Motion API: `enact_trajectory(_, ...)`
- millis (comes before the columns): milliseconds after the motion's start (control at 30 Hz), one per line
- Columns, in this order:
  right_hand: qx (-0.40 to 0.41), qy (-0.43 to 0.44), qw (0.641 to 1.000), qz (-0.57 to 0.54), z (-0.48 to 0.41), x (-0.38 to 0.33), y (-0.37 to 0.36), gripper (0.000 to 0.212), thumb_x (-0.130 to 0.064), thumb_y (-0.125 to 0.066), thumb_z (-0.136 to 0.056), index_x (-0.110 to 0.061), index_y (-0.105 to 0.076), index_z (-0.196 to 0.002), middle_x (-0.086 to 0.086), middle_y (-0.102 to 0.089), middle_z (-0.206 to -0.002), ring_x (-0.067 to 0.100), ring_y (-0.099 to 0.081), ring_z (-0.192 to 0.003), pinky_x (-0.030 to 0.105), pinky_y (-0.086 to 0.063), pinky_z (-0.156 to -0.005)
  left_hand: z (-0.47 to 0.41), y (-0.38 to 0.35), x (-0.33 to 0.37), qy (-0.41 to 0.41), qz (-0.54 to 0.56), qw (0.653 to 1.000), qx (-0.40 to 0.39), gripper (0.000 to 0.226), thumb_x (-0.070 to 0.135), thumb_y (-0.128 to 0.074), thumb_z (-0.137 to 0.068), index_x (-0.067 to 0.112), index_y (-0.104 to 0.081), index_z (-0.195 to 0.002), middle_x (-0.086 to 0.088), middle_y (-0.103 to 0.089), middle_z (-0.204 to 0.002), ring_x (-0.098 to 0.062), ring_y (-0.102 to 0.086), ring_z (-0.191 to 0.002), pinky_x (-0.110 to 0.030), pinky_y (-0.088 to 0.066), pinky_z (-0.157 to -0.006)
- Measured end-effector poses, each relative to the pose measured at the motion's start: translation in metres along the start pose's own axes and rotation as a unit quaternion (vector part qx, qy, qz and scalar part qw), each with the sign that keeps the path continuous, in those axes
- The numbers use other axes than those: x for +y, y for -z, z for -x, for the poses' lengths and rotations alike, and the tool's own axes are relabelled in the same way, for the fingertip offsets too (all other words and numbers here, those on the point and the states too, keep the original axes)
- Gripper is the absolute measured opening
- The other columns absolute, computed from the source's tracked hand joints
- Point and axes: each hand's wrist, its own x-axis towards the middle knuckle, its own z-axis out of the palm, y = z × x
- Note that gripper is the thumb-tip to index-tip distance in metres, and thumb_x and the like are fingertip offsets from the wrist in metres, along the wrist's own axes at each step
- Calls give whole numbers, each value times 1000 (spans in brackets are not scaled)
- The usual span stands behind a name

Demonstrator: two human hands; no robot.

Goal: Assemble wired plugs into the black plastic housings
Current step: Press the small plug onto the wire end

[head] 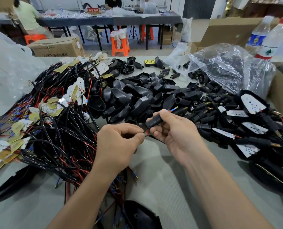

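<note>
The right hand point(175, 129) curls its fingers and thumb round a small black tubular plug point(154, 120), held above the near middle of the table point(162, 179). Thin red and blue wire tips point(173, 110) poke out of the plug's far end. Just left of it, the left hand point(119, 141) has its fingers curled and pinches the red and black wires point(146, 134) that leave the plug's near end between thumb and forefinger. The two hands are almost touching.

Beyond the hands lies a heap of black plastic housings point(137, 98), smooth, matte and wedge-shaped with round necks. On the left is a tangled mass of glossy black and red wire harnesses point(58, 126) carrying flat white and gold boards. On the right lie housings fitted with white dotted boards point(253, 106). At the far right are a crinkled clear plastic bag point(223, 68) and two clear bottles point(269, 42).
</note>
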Motion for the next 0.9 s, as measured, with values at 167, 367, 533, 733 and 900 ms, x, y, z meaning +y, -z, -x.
enact_trajectory(167, -35, -56, 998, -9, 0, 5, -1, 26, -18, -55, -105, 0, -70, -94, 17, -76, -82, 18, -68, -57, 24, -58, -53, 4, 2, 3, -39, -37, 998, 37, 39, 3, -87, -77, 40, -77, -68, 25, -75, -81, 0, -72, -71, -11, -55, -65)
enact_trajectory(367, -21, -16, 1000, 4, -1, 1, 1, 25, -18, -55, -105, 0, -70, -96, 15, -74, -78, 16, -66, -54, 23, -55, -51, -1, 1, -1, 23, 35, 999, 12, 30, 16, -90, -77, 44, -81, -70, 22, -78, -97, 4, -73, -83, -12, -55, -68)
enact_trajectory(533, 30, 7, 999, -33, -2, -2, 2, 26, -19, -55, -105, -1, -69, -92, 17, -74, -79, 16, -63, -51, 22, -52, -47, -2, -2, 2, 69, 112, 991, -15, 21, 24, -81, -87, 43, -83, -81, 5, -81, -85, -6, -75, -83, -27, -56, -77)
enact_trajectory(733, -54, -27, 998, 23, -1, 9, -4, 31, -24, -48, -108, -4, -69, -98, 16, -76, -87, 16, -64, -58, 23, -55, -54, 3, 4, 0, -21, -45, 999, 13, 29, 31, -74, -81, 51, -74, -61, 11, -69, -56, 2, -55, -51, -21, -45, -49)
enact_trajectory(900, -39, -15, 999, -11, -1, 4, 1, 34, -23, -45, -108, -2, -69, -95, 20, -76, -89, 17, -64, -57, 24, -55, -53, 0, -2, 1, 41, 37, 998, -34, 27, 26, -75, -92, 44, -81, -72, 6, -77, -68, -8, -74, -68, -21, -56, -63)
